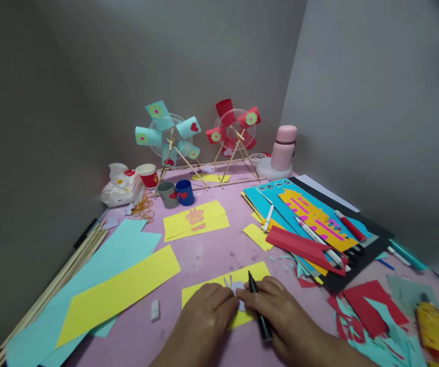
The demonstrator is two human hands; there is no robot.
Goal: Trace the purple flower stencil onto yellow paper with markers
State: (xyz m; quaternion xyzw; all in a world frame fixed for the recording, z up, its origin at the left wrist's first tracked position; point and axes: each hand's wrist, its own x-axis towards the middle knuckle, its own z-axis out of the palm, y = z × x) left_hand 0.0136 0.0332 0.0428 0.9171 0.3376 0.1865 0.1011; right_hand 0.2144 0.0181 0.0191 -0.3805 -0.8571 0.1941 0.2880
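My left hand (207, 312) rests palm down on a yellow paper strip (219, 286) at the near middle of the pink table, fingertips pressing a small pale cut-out shape (236, 287). My right hand (280, 311) grips a black marker pen (258, 306) with its tip against that cut-out. Both hands touch each other over the strip.
Two paper-cup ferris wheels, a blue one (169, 133) and a red one (234, 127), stand at the back by a pink flask (284, 147). Coloured paper sheets with pens (311, 224) lie at right, scraps (372, 311) near right, a long yellow strip (120, 293) and wooden sticks (58, 280) at left.
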